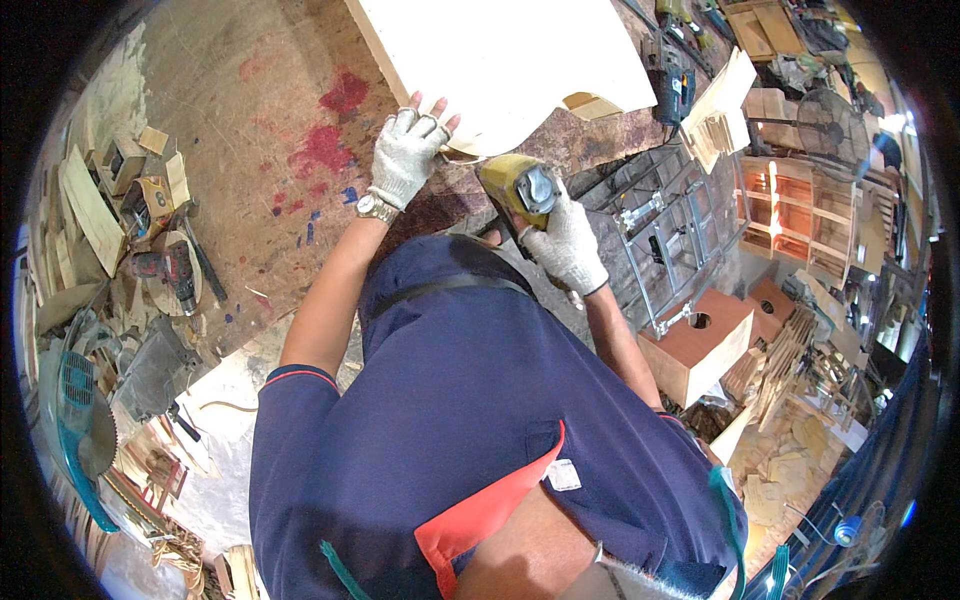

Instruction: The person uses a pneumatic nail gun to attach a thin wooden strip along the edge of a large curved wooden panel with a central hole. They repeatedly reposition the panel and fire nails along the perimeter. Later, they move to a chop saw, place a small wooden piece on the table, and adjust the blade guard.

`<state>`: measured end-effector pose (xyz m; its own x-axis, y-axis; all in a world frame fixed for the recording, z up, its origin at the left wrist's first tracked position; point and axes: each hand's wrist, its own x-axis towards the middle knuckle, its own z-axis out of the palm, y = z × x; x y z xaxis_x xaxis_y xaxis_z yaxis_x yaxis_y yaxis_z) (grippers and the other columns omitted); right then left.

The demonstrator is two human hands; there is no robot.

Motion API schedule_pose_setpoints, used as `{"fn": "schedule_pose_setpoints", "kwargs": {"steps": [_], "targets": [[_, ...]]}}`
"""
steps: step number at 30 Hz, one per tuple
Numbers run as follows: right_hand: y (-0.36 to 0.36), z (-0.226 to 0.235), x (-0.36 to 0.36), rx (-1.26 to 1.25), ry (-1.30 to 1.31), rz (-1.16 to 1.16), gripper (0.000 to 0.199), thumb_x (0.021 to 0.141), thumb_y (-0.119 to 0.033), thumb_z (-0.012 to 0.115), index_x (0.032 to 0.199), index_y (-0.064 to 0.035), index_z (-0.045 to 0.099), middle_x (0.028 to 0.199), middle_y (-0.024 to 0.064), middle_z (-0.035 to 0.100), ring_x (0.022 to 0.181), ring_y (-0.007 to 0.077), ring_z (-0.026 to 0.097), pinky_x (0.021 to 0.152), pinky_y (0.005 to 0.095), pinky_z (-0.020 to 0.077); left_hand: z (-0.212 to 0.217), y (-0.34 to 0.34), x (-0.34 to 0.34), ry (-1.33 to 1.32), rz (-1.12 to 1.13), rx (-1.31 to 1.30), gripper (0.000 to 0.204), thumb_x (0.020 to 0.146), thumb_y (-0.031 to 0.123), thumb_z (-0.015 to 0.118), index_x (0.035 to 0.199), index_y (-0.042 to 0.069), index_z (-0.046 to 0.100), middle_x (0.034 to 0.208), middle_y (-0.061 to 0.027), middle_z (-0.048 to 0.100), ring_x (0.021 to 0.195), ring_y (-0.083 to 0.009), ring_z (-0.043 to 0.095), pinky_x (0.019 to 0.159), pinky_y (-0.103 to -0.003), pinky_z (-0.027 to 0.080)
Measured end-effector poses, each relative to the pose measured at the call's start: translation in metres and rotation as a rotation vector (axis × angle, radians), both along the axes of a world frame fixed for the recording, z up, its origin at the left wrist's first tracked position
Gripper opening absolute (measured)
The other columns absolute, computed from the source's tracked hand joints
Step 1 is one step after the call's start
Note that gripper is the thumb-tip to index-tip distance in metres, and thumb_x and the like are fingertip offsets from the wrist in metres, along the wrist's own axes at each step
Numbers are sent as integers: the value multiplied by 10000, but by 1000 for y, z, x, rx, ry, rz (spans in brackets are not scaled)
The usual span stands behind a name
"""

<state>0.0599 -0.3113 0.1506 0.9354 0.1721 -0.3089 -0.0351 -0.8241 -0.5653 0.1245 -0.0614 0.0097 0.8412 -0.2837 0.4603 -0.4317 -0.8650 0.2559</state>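
A large pale board (500,70) lies on the workbench, its near edge curved. My left hand (407,150), in a white knit glove with bare fingertips, rests on the board's near left corner with its fingers spread. To the right, my right hand (567,245), gloved the same way, is wrapped round a yellow hand-held power tool (520,185) with a grey rounded end. The tool is just off the board's near edge. Its working end is hidden, so I cannot tell whether it touches the wood.
Red and blue stains mark the brown workbench (250,150). At its left lie a cordless drill (178,275) and wood offcuts (90,210); a teal circular saw (80,400) sits lower. Rightward are a metal frame (665,225), a box with a round hole (700,340) and a fan (832,128).
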Motion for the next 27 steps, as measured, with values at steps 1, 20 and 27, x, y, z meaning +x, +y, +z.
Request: {"fn": "schedule_pose_setpoints", "kwargs": {"steps": [1,20,27], "targets": [[0,-9,-5,34,-9,-15,591,838,-202,748,1345,-17,507,988,247,736,953,414,727,779,466,586,1,0,1,-8,-5,-8,637,754,134,747,1366,275,641,1456,-11,607,1378,-316,536,985,-438,516],[8,-28,-18,48,-75,-22,553,831,-183,770,1303,-9,539,1029,232,741,968,405,734,791,447,590,-6,-1,0,4,13,41,726,708,200,825,1396,298,617,1479,18,586,1378,-301,528,953,-440,518],[10,-25,-24,-71,-12,-53,711,792,-195,779,1396,-7,453,1027,253,731,940,427,729,764,484,591,-7,0,2,6,13,43,651,758,186,760,1386,291,623,1481,7,586,1381,-307,527,964,-456,507]]}}
